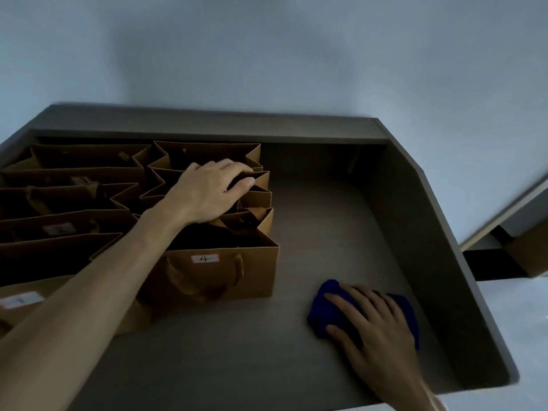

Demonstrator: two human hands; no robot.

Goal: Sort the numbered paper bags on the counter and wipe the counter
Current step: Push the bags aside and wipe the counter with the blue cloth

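- Head view: left hand (pixel 207 191) grips bags (pixel 219 271) by their rims — steadying the row.
- Right hand (pixel 373 324), fingers flat, presses cloth (pixel 323 310) onto counter (pixel 237 351) — wiping.

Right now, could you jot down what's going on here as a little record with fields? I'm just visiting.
Setting: grey counter with raised edges, against a pale wall
Bags: brown paper bags standing packed in rows on the counter's left part
Readable label: nearest bag in the right row shows 4
Left hand: resting on the bag tops in the right row, fingers curled over an edge
Right hand: flat on a blue cloth, pressing it to the counter
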